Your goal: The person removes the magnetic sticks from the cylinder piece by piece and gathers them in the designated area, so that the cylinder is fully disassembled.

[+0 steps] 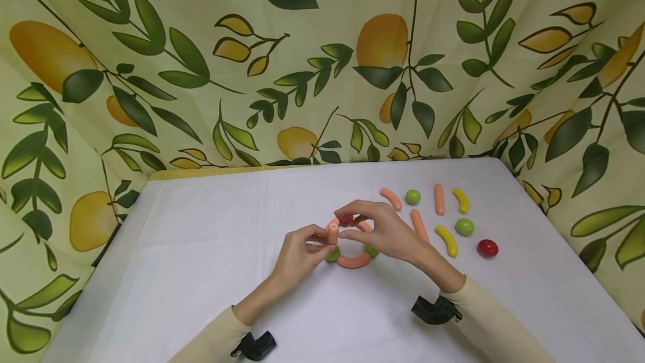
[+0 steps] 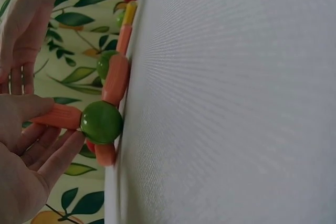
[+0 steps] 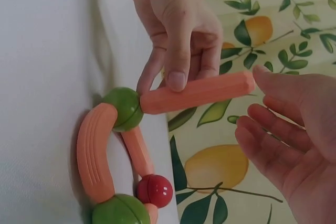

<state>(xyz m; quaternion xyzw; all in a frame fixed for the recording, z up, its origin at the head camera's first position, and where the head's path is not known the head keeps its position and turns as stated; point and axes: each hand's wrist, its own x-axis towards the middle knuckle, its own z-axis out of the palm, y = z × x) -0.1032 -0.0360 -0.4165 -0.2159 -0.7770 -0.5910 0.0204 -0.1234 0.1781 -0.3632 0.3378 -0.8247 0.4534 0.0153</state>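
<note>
Looks like the step is fitting an upright: left hand (image 1: 298, 254) pinches an orange stick (image 1: 333, 234) standing on a green ball (image 1: 332, 255), part of the toy ring (image 1: 354, 262) between the hands. Right hand (image 1: 385, 231) is loose, thumb near the stick's top. I'd guess it wants a straight push down. Can't spot any containers; spare pieces (image 1: 447, 241) just lie right of the right hand on the tabletop (image 1: 166, 256).

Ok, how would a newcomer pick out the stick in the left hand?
On the white table, find the ring of balls and curved pieces. At its left side, the left hand pinches a straight orange-pink stick touching a green ball. It stands upright, whereas the loose straight sticks lie flat to the right.
</note>
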